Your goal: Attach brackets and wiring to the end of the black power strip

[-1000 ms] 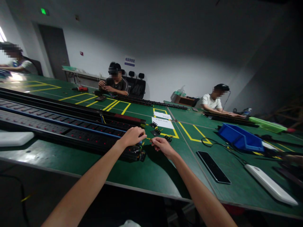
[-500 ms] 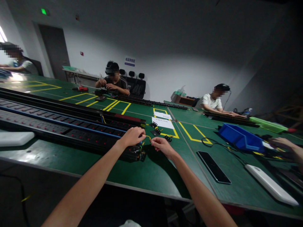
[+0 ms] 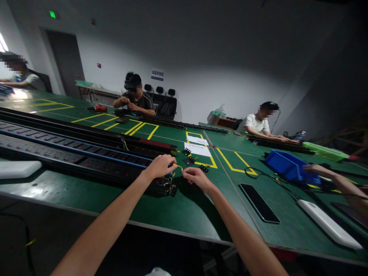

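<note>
While the left hand [image 3: 161,165] curled over the right end of a black strip [image 3: 115,168] on the desk [image 3: 184,226], a yellow wire [image 3: 179,166] bridged the gap to the right hand [image 3: 197,178]; there thumb and forefinger pinched the wire's right end; whether the left grip pinched it too, I could not tell; the step looked like handling this wire, and the next move seemed to call for a steady, precise pinch.

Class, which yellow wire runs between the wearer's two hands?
The bent wire bridging the left hand and right hand; the wire farther left sits among the black strips, away from both.
</note>
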`<state>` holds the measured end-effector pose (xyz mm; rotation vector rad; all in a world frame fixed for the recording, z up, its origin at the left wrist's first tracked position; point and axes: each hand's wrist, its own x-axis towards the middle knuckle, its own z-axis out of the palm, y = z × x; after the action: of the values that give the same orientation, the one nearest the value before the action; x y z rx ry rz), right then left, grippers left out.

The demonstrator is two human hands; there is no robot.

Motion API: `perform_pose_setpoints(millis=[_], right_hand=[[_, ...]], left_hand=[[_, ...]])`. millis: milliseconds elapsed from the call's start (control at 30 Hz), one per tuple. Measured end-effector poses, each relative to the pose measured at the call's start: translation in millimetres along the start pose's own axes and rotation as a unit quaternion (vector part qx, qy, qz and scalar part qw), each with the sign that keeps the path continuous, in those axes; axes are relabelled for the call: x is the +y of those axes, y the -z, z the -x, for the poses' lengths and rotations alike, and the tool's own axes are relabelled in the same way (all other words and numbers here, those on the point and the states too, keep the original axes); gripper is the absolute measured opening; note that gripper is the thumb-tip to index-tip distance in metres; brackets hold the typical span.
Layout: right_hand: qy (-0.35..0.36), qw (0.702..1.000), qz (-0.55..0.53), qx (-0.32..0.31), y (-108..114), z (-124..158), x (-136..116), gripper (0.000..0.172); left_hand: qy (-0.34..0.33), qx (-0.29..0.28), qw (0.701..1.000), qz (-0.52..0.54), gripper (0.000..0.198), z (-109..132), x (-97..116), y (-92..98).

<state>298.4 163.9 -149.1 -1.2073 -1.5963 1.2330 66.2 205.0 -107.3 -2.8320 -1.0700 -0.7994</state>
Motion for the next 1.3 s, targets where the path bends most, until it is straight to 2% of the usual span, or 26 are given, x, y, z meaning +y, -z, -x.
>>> perform_pose_setpoints(millis=[433,800,1300], right_hand=[[-0.001,1.000,-0.002,-0.004,-0.2,0.7,-0.8,0.051],[-0.002,1.000,0.000,-0.009,0.5,-1.9,2.5,0.050],[-0.002,1.000,0.006,-0.014,1.3,-1.2,2.0,0.050]], left_hand=[[0.022,-0.004,0.999,-0.036,0.030,0.2,1.2,-0.8],[0.067,-0.068,0.995,-0.021,0.030,0.3,4.1,2.1],[0.076,-0.074,0.994,-0.017,0.030,0.6,3.2,1.8]])
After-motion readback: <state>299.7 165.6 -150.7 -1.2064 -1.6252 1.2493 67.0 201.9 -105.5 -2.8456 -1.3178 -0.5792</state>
